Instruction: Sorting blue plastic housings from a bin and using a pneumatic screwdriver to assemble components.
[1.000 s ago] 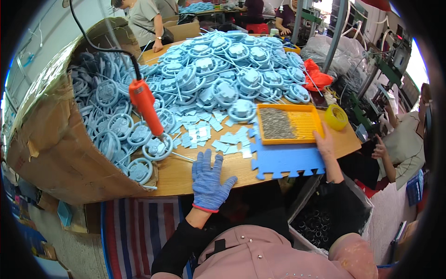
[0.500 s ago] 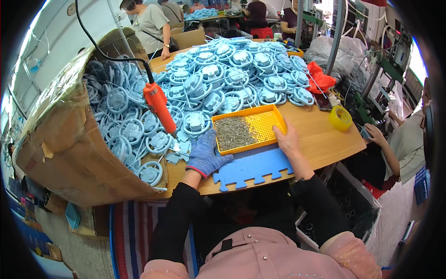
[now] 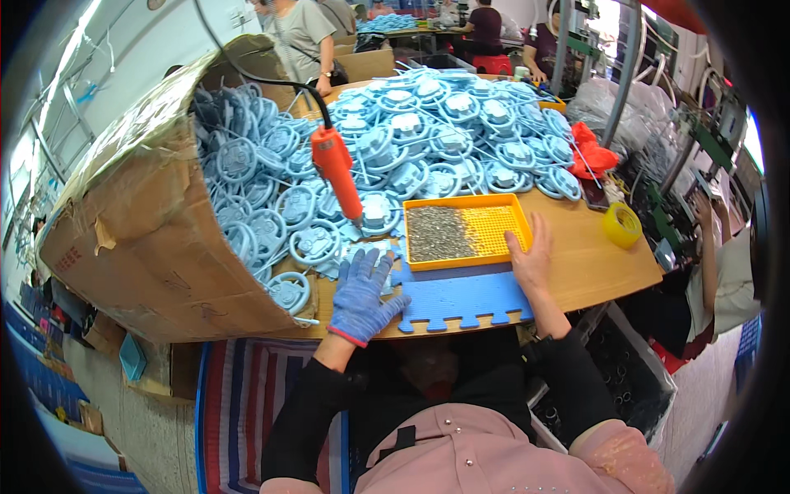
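My left hand (image 3: 362,298), in a blue knitted glove, lies with its fingers spread over small light-blue plastic pieces (image 3: 355,250) at the table's near side. Just right of it stands a shallow yellow tray (image 3: 499,234) with a perforated bottom. Small metal screws (image 3: 440,233) cover its left half. My bare right hand (image 3: 533,259) is at the tray's right wall, fingers apart, its thumb by the near right corner. A blue foam mat (image 3: 465,298) with a jigsaw edge lies in front of the tray. An orange electric screwdriver (image 3: 336,171) hangs above my left hand.
Light-blue wheel-shaped plastic parts (image 3: 457,140) are piled behind the tray and fill a tipped cardboard box (image 3: 136,239) at left. Yellow tape (image 3: 621,226) and a red bag (image 3: 592,151) lie at right. A person (image 3: 724,263) sits at right; others are farther back.
My left hand has come off the tray's left side onto the small blue pieces. My right hand's grip on the tray's right side has loosened. The view has shifted.
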`<state>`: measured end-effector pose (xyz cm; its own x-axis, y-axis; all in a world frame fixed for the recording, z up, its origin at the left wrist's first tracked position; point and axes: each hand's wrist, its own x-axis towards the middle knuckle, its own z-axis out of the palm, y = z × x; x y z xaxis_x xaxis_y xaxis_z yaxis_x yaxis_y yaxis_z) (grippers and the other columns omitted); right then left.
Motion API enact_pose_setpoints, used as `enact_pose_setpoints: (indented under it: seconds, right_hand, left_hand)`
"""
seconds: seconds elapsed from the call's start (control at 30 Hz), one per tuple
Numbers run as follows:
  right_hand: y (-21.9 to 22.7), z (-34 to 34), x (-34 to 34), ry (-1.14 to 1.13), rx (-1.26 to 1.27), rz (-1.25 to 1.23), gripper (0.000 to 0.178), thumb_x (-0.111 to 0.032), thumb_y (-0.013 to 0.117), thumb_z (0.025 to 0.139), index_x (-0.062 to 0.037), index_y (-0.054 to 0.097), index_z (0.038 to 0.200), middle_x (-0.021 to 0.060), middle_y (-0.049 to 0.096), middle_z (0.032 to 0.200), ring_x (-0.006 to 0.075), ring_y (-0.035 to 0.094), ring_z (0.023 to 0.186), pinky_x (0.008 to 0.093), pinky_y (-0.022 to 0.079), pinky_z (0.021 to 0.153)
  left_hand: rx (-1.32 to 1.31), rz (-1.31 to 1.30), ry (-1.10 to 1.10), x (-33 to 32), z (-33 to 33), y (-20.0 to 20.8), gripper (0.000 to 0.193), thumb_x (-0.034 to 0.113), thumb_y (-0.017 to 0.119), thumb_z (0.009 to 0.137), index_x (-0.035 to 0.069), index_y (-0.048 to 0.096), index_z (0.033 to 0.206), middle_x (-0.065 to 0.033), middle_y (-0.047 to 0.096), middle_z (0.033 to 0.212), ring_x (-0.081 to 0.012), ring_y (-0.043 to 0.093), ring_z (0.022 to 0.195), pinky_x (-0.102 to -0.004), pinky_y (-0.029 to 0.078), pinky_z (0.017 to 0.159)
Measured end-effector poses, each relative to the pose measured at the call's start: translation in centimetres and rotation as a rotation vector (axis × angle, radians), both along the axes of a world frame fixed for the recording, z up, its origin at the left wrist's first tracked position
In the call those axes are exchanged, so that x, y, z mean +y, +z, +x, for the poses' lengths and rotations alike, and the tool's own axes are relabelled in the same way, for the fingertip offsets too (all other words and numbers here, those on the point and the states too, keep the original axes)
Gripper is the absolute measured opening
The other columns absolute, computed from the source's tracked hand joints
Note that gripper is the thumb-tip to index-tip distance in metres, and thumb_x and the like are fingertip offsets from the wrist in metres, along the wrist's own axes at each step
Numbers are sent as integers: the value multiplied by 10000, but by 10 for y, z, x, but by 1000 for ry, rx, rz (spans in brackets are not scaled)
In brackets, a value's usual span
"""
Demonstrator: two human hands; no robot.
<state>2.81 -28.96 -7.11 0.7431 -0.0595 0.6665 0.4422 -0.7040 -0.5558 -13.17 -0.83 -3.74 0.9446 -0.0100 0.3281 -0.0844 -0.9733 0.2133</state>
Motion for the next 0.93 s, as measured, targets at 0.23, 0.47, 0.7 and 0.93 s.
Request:
enact_pose_setpoints:
  seconds: [0.23,0.47,0.7,0.93]
  right_hand:
    - [113,-25,163,881,206,219,808,-287,769,747,18,360,1374,226,472,1314,322,462,1219,386,353,1029]
    - [112,-13,282,1266,665,379,399,-174,748,765,-20,540,1067,22,550,834,104,488,754,276,437,699]
    - [168,-23,216,1199,658,485,189,-139,700,799,-36,580,902,-18,552,688,56,491,547,222,396,488]
    - [156,-46,149,1040,815,532,232,-46,717,745,2,604,942,13,617,821,84,569,759,259,470,708]
  left_hand:
    - [80,106,65,29,-6,-23,761,620,505,830,67,455,1352,-213,374,1412,-400,320,1323,-498,191,1105]
    - [-184,-57,-78,31,-9,-11,560,426,691,760,63,572,1170,-176,474,1297,-440,381,1246,-543,301,1032]
    - [-729,344,494,42,-151,28,701,506,592,850,158,337,1402,-145,437,1265,-391,474,1151,-509,370,966]
    - [-1017,-1527,713,183,-216,-25,771,560,496,891,107,230,1456,-178,229,1489,-381,290,1337,-559,260,1070]
